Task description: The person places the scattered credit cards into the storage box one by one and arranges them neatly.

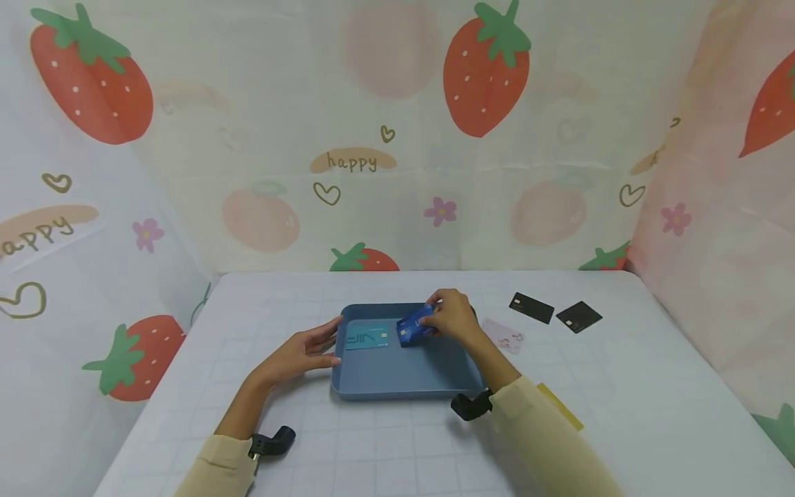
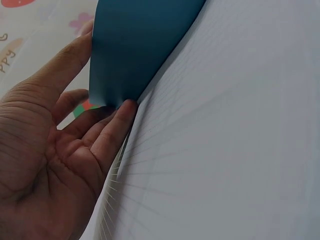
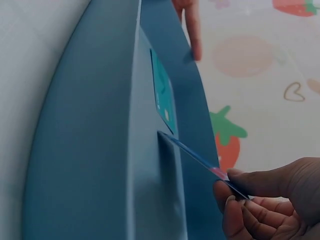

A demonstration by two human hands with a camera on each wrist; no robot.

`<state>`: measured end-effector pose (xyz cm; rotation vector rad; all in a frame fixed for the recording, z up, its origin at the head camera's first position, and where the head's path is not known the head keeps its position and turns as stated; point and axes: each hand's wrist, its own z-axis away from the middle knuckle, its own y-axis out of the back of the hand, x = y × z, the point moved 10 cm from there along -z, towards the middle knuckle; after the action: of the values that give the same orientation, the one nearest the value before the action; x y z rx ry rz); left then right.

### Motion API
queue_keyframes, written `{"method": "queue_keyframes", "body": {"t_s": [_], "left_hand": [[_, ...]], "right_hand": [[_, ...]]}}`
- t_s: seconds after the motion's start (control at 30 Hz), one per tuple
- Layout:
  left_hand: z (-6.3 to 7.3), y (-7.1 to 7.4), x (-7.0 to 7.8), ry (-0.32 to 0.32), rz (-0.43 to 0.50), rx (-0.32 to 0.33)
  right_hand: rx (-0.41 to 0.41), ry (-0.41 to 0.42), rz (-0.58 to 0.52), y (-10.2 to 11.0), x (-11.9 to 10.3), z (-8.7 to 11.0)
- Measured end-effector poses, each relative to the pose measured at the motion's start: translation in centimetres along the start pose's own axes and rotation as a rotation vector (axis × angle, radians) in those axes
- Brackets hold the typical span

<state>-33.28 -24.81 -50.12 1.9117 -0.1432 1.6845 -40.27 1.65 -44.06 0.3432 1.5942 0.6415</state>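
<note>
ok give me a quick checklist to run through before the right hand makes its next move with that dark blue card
1. Grip on the dark blue card: ok, the right hand pinches it at one end.
2. Tray steadied: ok, the left hand touches its left end.
3. Teal card lying flat inside the tray: ok.
4. Gap between the two cards: ok, they look apart in the head view.
5. Dark blue card lying flat: not ok, it is held tilted.
6. Its lower edge resting on the tray floor: cannot tell, contact is unclear.
</note>
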Motion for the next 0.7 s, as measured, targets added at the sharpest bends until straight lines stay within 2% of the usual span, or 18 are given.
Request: {"method": "queue_keyframes", "body": {"t_s": [0.3,0.7], "left_hand": [[0.0,0.0,-0.1,0.012,0.003,-0.001],[0.0,0.0,0.0,0.008,0.019,-0.003]], "right_hand": [[-0.018,-0.018,0.017,-0.8,0.1,-0.2],[-0.022,-0.053,0.129,-1.3,0.7,-0.6]]}}
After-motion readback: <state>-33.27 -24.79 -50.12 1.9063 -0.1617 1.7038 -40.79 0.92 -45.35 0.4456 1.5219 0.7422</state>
